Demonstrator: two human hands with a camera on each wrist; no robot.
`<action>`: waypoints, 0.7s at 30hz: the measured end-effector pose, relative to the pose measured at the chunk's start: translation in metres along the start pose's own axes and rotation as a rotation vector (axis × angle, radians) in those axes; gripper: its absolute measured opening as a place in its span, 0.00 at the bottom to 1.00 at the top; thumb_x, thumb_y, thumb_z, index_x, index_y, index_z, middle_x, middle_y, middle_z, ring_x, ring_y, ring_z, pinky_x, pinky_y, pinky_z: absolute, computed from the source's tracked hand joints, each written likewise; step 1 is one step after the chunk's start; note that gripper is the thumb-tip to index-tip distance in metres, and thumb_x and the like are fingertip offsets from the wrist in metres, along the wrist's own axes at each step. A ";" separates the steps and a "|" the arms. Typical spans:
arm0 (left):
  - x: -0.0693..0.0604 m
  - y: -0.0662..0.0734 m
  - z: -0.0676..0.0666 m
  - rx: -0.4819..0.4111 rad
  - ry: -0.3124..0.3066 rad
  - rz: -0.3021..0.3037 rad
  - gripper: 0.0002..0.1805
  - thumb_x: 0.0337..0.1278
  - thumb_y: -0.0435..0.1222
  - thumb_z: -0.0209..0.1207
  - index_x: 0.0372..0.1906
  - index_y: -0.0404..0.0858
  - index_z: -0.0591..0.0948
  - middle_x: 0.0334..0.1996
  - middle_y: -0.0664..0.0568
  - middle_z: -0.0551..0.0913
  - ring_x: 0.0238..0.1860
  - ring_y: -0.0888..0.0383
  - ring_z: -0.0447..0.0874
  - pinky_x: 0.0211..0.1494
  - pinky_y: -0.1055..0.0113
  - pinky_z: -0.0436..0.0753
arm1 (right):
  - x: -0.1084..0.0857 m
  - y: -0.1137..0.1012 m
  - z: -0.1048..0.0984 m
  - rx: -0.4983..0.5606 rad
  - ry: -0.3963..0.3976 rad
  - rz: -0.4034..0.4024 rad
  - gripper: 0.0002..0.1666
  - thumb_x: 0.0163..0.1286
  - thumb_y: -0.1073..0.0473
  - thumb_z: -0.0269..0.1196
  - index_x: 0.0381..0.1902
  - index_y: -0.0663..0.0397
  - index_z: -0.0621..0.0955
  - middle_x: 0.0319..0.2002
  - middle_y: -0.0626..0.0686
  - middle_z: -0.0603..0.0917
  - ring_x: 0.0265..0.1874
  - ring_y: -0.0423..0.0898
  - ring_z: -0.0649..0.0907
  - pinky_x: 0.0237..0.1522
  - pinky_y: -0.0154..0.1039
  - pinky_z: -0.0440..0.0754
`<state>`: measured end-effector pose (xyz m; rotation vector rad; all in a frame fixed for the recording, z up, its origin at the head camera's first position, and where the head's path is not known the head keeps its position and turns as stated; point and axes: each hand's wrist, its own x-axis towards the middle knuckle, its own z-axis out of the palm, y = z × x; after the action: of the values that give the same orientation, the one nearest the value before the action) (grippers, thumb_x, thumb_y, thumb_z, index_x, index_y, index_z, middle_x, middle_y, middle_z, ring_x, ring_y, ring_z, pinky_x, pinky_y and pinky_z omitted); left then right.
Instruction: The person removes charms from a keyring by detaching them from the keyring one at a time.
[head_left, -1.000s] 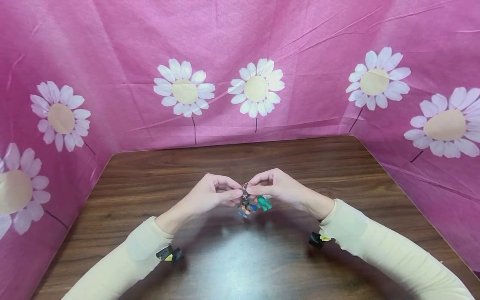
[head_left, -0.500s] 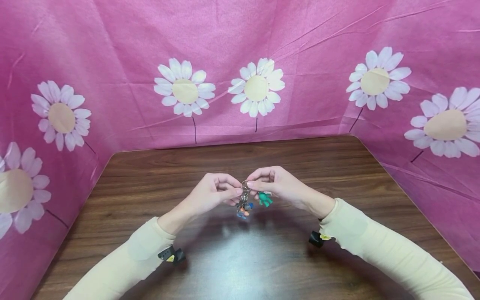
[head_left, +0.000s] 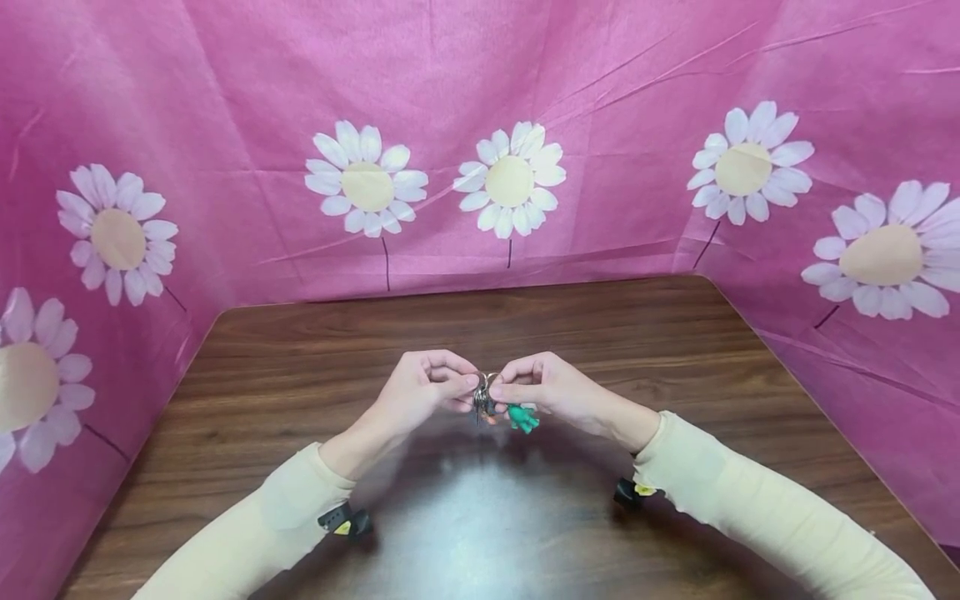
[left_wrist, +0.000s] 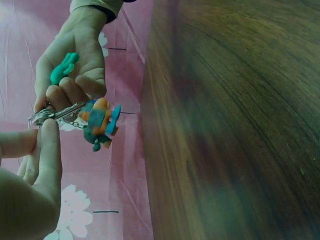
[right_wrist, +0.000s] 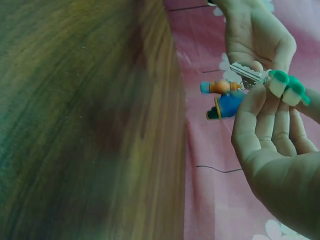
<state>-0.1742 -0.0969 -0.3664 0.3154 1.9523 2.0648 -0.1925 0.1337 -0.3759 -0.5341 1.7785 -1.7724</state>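
Between both hands, above the table, is a metal key ring [head_left: 486, 382] with keys and small figure charms. My left hand [head_left: 420, 392] pinches it from the left with thumb and fingers. From the other side my right hand [head_left: 558, 387] pinches it as well. A green figure charm [head_left: 522, 418] hangs under the right fingers and lies against them in the right wrist view. There, a silver key [right_wrist: 247, 73] points outward. Orange-and-blue figure charms [left_wrist: 101, 122] dangle from short chains in the left wrist view. Fingertips partly hide the ring.
A brown wood-grain table [head_left: 480, 533] extends beneath the hands. Pink cloth [head_left: 435, 67] with white daisies stands around its back and sides. Dark wrist devices [head_left: 352, 523] sit under the sleeve cuffs.
Half a second ago the ring showed more fully and the charms hung lower. Now the keys bunch between the fingertips, and the green figure sits lower. Both hands keep their pinch.
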 end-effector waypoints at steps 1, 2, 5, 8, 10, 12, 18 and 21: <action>0.000 -0.001 0.000 0.011 0.003 0.001 0.10 0.61 0.24 0.64 0.44 0.21 0.82 0.31 0.42 0.88 0.27 0.57 0.87 0.40 0.60 0.91 | 0.000 0.001 0.001 -0.008 -0.006 -0.003 0.10 0.70 0.61 0.68 0.41 0.65 0.85 0.32 0.59 0.87 0.26 0.40 0.82 0.24 0.29 0.80; 0.000 -0.001 0.001 0.023 0.003 0.002 0.09 0.61 0.24 0.64 0.44 0.20 0.82 0.31 0.41 0.88 0.27 0.57 0.87 0.40 0.59 0.91 | 0.000 0.001 0.001 -0.024 -0.014 -0.005 0.11 0.70 0.60 0.68 0.40 0.66 0.85 0.31 0.59 0.87 0.25 0.41 0.82 0.24 0.29 0.80; -0.001 -0.003 0.002 0.085 0.004 0.012 0.09 0.61 0.24 0.64 0.43 0.21 0.83 0.30 0.40 0.88 0.27 0.57 0.87 0.40 0.59 0.91 | -0.001 0.001 0.003 -0.104 -0.034 -0.041 0.11 0.71 0.59 0.68 0.37 0.65 0.85 0.28 0.60 0.86 0.20 0.41 0.78 0.19 0.29 0.75; -0.002 -0.003 0.002 0.146 0.013 0.011 0.08 0.60 0.25 0.65 0.42 0.23 0.84 0.30 0.40 0.88 0.27 0.56 0.88 0.38 0.59 0.91 | -0.002 -0.001 0.003 -0.241 -0.057 -0.110 0.11 0.72 0.58 0.67 0.34 0.62 0.86 0.26 0.60 0.85 0.16 0.44 0.75 0.16 0.30 0.70; -0.003 -0.003 0.002 0.166 0.021 0.007 0.08 0.60 0.25 0.65 0.42 0.24 0.84 0.30 0.40 0.88 0.27 0.55 0.88 0.38 0.59 0.91 | -0.002 -0.002 0.004 -0.340 -0.052 -0.161 0.10 0.72 0.58 0.67 0.33 0.58 0.87 0.26 0.57 0.86 0.17 0.46 0.76 0.17 0.30 0.71; -0.003 -0.003 0.002 0.169 0.028 0.002 0.07 0.60 0.25 0.65 0.41 0.24 0.85 0.30 0.40 0.89 0.27 0.55 0.88 0.38 0.59 0.91 | -0.003 -0.004 0.005 -0.432 -0.037 -0.198 0.09 0.71 0.57 0.68 0.33 0.55 0.87 0.26 0.51 0.87 0.20 0.45 0.79 0.21 0.31 0.73; -0.002 -0.005 0.000 0.137 0.021 -0.030 0.08 0.59 0.25 0.66 0.41 0.22 0.84 0.31 0.40 0.89 0.26 0.56 0.87 0.36 0.60 0.91 | -0.006 -0.007 0.009 -0.670 -0.005 -0.332 0.06 0.71 0.58 0.68 0.33 0.51 0.88 0.26 0.42 0.87 0.22 0.36 0.77 0.24 0.31 0.77; -0.002 -0.005 -0.001 0.103 0.012 -0.058 0.09 0.59 0.24 0.65 0.42 0.21 0.83 0.30 0.41 0.89 0.25 0.58 0.86 0.35 0.63 0.91 | -0.007 -0.007 0.010 -0.780 0.014 -0.423 0.05 0.71 0.59 0.68 0.33 0.50 0.88 0.26 0.40 0.86 0.18 0.34 0.70 0.18 0.29 0.69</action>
<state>-0.1724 -0.0977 -0.3718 0.2648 2.0541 1.9391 -0.1815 0.1307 -0.3678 -1.2820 2.4836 -1.2454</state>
